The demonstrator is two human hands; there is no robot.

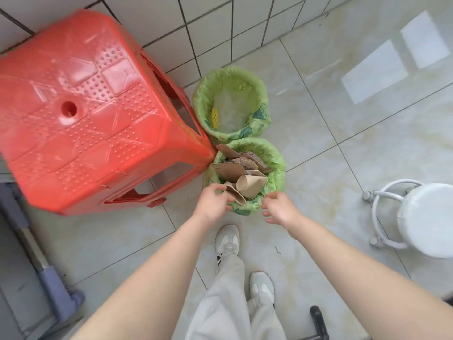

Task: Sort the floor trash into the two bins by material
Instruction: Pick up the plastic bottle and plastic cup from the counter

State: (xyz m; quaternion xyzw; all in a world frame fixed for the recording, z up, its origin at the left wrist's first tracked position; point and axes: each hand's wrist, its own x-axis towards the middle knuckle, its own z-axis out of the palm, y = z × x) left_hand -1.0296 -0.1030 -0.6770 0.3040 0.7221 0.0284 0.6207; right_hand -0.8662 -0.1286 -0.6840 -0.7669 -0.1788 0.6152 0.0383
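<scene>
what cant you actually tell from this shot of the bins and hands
Head view only:
- Near bin: its lower contents, hidden under cardboard and a paper cup.
- Far bin: clear items at its bottom, too blurred to identify.
- Left hand: fingertips hidden behind crumpled paper.
- Right hand: palm side faces away.

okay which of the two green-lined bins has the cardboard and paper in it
The near bin, the one both hands reach, right beside the red stool's corner. It is stuffed with brown cardboard pieces. The far bin, by the wall, holds clear plastic instead.
</scene>
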